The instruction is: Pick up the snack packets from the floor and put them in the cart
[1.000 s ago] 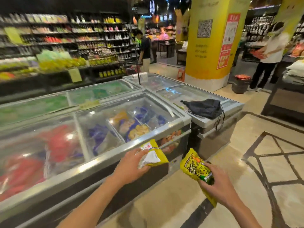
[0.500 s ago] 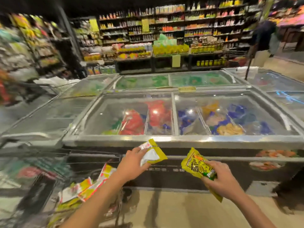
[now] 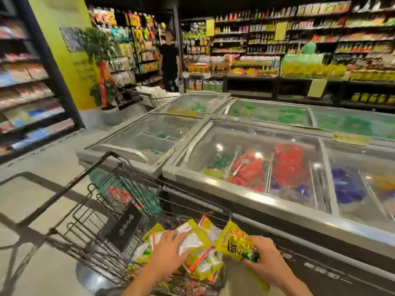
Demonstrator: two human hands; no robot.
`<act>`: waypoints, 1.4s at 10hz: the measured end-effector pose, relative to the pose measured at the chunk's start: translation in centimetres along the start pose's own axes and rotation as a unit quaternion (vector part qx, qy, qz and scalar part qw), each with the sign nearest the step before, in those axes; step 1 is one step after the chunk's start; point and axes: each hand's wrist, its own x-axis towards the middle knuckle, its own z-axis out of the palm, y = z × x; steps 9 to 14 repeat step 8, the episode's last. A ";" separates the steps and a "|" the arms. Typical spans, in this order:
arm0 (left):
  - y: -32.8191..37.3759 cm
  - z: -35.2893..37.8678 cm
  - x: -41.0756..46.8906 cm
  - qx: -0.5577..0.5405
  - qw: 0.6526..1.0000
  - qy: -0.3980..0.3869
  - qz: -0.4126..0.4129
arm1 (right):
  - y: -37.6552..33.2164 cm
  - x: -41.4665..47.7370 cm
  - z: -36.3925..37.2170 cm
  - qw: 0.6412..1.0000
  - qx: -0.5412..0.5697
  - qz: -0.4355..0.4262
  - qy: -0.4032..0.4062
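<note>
A black wire shopping cart (image 3: 89, 212) stands at the lower left, beside a chest freezer. Several yellow, white and red snack packets (image 3: 205, 263) are piled in its basket. My left hand (image 3: 168, 251) is down over that pile and holds a yellow and white packet (image 3: 195, 239) at its top. Just right of it, over the cart's right edge, my right hand (image 3: 264, 260) grips a yellow packet with dark print (image 3: 234, 241).
A row of glass-lidded chest freezers (image 3: 267, 167) runs along the cart's right side and ahead. Another cart (image 3: 149, 99) stands beyond the freezers, next to a potted plant (image 3: 102, 82). A person in black (image 3: 170, 60) stands in the far aisle. Bare floor (image 3: 32, 167) lies to the left.
The view has swung left from the freezers to the cart. Both hands, each still holding its packet, have come down over the cart, the left one onto the pile.
</note>
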 end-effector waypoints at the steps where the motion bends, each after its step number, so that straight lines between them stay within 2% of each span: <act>1: -4.5 1.9 0.9 -0.013 0.999 -0.024 -0.023 | -1.5 3.8 5.5 0.997 -0.055 0.046 -0.035; 3: -9.3 5.2 2.3 -0.010 0.995 -0.084 -0.048 | -5.2 5.6 10.9 0.979 -0.096 0.129 -0.121; 6: -10.5 7.2 4.2 -0.052 0.993 -0.085 -0.059 | -7.8 8.4 14.7 0.969 -0.096 0.177 -0.140; 8: -9.7 6.4 5.3 -0.178 0.982 -0.050 -0.025 | -8.1 10.2 16.4 0.988 -0.018 0.112 -0.107; 14: -9.7 6.4 5.3 -0.178 0.982 -0.050 -0.025 | -8.1 10.2 16.4 0.988 -0.018 0.112 -0.107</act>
